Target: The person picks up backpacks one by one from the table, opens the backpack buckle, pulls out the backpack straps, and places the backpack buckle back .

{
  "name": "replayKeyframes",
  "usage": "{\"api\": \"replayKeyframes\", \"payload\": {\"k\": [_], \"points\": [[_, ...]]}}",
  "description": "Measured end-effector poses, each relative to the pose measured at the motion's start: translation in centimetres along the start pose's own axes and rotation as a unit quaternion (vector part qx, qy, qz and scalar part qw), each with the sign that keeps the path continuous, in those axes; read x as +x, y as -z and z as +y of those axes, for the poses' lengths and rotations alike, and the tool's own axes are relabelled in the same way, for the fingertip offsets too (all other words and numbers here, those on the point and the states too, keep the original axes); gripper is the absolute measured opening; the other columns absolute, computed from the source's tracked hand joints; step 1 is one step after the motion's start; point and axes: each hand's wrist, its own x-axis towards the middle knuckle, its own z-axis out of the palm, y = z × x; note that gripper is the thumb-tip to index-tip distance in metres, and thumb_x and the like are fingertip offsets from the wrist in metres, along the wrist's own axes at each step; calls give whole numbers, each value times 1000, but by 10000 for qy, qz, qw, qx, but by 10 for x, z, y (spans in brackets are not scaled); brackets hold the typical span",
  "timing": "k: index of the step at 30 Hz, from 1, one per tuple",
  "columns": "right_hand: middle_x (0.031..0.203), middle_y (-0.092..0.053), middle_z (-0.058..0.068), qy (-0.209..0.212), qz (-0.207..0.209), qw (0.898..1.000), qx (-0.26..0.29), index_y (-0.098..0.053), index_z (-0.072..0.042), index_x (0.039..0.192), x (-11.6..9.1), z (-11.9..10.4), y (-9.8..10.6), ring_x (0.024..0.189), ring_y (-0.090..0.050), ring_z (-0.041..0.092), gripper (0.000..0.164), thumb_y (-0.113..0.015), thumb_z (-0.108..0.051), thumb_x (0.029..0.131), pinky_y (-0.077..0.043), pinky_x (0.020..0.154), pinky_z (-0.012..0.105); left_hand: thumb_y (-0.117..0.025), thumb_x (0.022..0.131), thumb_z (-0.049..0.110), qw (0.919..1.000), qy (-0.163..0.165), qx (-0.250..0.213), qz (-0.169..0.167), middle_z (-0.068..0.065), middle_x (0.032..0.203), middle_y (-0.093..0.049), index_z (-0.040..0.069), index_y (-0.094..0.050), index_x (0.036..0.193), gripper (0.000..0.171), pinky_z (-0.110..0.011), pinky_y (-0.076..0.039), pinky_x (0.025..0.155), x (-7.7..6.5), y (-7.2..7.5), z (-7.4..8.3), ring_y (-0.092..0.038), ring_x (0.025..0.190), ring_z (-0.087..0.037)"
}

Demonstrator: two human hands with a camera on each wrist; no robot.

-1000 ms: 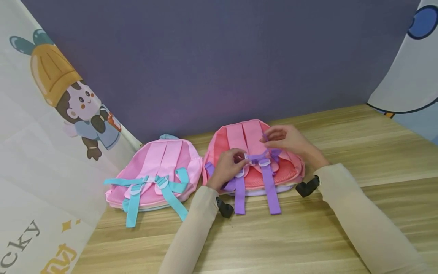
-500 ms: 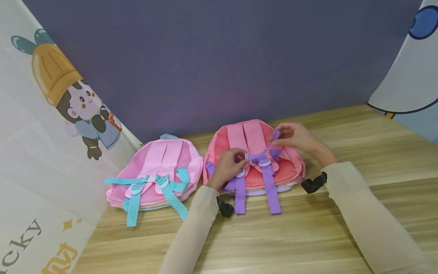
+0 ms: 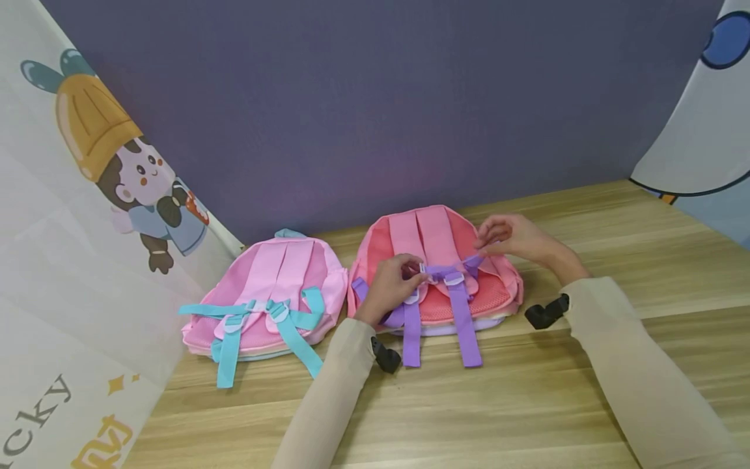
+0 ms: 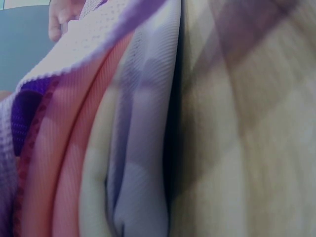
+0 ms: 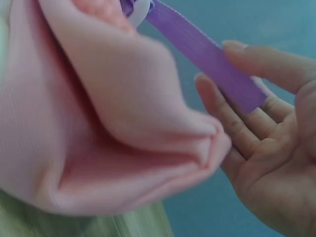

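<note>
In the head view a coral-pink backpack (image 3: 375, 238) lies back side up, its purple straps (image 3: 463, 326) hanging over the front edge. My left hand (image 3: 389, 283) pinches the small white chest buckle (image 3: 422, 268) at the middle of the bag. Off to its right, my right hand (image 3: 512, 236) holds the end of the purple chest strap (image 5: 212, 61) between thumb and fingers, the strap stretching out straight from the bag. The bag's layered side fills the left wrist view, where a purple strap (image 4: 94, 44) crosses it.
A second backpack (image 3: 325, 267), light pink with turquoise straps (image 3: 228, 358), lies directly to the left. Both bags lie on a wood-grain table (image 3: 433, 417) before a dark wall panel (image 3: 375, 111). A curtain with a cartoon figure (image 3: 140, 172) hangs at the left.
My right hand has drawn the purple strap end away to the right, then down from its raised position. My left hand has stayed at the buckle.
</note>
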Motion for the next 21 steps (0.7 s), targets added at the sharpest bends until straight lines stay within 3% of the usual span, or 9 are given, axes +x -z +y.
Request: {"api": "replayKeyframes", "payload": {"k": [6,15,21], "points": [[100,-65,22,29,-220,9992,-330,-56,10,105,1,4,1,86,-64,12,26,-67,5,82,-53,78,22,-70,86,16,10000,22,1,-13,-9,93,-71,4,-67,107,24,-23,-51,73,0,0,1,-65,83,-17],[93,-64,16,148,-464,9907,-1273,-60,6,98,-4,-4,-14,85,-60,21,26,-68,9,74,-51,75,25,-70,86,16,10000,47,-18,-83,-8,93,-70,6,-67,107,24,-24,-51,74,-8,2,0,-64,83,-16],[97,-64,16,157,-374,9867,-1573,-61,4,98,-9,-17,-26,92,-60,27,28,-73,3,73,-50,84,39,-70,86,17,9999,-8,68,-105,-7,93,-70,7,-67,107,23,-23,-51,73,-13,4,-1,-64,82,-15]]}}
